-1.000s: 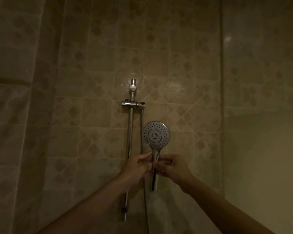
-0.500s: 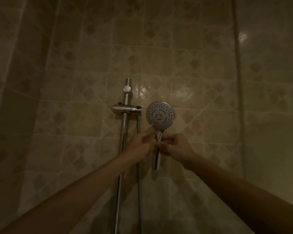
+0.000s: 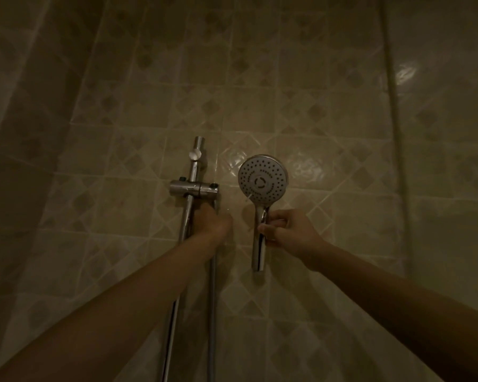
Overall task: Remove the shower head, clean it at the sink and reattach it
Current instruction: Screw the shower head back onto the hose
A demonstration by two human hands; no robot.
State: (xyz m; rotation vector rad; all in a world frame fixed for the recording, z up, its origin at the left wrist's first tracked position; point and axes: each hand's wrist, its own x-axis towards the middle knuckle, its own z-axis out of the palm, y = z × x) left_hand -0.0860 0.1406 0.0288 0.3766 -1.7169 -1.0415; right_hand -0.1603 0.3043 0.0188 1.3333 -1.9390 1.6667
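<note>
While we reach up toward the wall, nearest things come first.

Our forearms: both rise from the bottom edge and angle up toward the fittings, the left one crossing in front of the lower rail.

Right hand (image 3: 289,232): we hold the shower head (image 3: 262,180) by its chrome handle, fingers curled round the upper part and the thumb pressed on the near side. The handle runs on below our grip, and its bottom end hangs bare.

Shower head: upright, its round nozzle face turned toward us, just above our right hand and off the wall fittings. It sits to the right of the left hand, apart from it.

Left hand (image 3: 211,221): raised against the slide rail (image 3: 189,205), directly under the holder bracket (image 3: 193,188). We see only its back, so we cannot tell whether the fingers grip something or lie loose.

Hose (image 3: 212,312): a thin metal line drops straight down from behind the left hand, just right of the rail; its top end is hidden by the hand.

Holder bracket: clamped across the rail just above the left hand, level with the lower rim of the nozzle face.

Tiled wall (image 3: 329,128): glossy diamond-patterned tiles behind both hands, with a bright glare patch beyond the right hand, high up.
</note>
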